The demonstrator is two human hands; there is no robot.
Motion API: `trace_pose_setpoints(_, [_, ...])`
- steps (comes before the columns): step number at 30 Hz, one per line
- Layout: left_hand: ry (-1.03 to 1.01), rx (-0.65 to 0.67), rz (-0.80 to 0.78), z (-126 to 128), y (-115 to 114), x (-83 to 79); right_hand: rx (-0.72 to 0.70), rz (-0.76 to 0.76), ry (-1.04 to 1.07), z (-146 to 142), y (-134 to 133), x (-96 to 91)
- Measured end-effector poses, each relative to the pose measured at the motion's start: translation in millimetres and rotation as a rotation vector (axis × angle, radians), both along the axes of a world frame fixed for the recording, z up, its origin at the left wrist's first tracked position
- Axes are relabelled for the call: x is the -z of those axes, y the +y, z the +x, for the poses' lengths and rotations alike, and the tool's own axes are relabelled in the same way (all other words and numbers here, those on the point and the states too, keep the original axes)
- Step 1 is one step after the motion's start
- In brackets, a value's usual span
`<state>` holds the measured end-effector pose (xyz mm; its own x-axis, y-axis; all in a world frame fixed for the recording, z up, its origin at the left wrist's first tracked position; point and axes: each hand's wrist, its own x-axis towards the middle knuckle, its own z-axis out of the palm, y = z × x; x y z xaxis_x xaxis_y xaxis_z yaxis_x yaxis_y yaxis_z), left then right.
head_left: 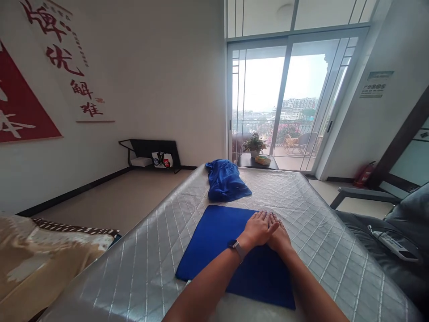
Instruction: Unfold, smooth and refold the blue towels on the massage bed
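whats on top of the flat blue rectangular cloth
The bare left hand and bare right hand rest on the flat blue rectangular cloth, the left partly covering the right. Fabric directly beneath the hands and forearms is hidden.

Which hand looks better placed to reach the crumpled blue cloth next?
Likely the left hand: it is nearer the crumpled cloth, which lies ahead and to the left. The right hand sits farther right on the flat cloth, partly covered by the left.

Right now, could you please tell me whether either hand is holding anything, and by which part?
Nothing looks held: the left hand and right hand lie palm-down at the far right corner of the flat blue cloth.
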<state>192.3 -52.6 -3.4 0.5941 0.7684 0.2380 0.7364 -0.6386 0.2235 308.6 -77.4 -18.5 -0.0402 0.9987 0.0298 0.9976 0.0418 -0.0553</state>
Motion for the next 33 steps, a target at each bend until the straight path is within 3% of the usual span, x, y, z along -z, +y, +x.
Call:
trace_pose_setpoints(3, [-0.027,-0.021,-0.057,7,2,9.4,-0.004,-0.008,-0.020,1,0,0.6])
trace_pose_setpoints(6, [-0.015,-0.066,-0.064,-11,9,16.9,0.040,-0.013,0.004,-1,1,-1.6])
trace_pose_setpoints(15, [0.073,-0.300,-0.099,-113,28,18.9,0.095,-0.031,0.070,-7,-1,-13.0])
trace_pose_setpoints(21, [0.107,-0.477,-0.079,-183,39,23.3,0.096,-0.035,0.053,-5,2,-7.8])
trace_pose_setpoints(24, [0.083,-0.500,-0.082,-193,41,27.5,0.092,-0.035,0.059,-2,6,-1.8])
trace_pose_setpoints(33, [0.063,-0.513,-0.077,-187,38,24.4,0.089,-0.028,0.041,1,10,0.8])
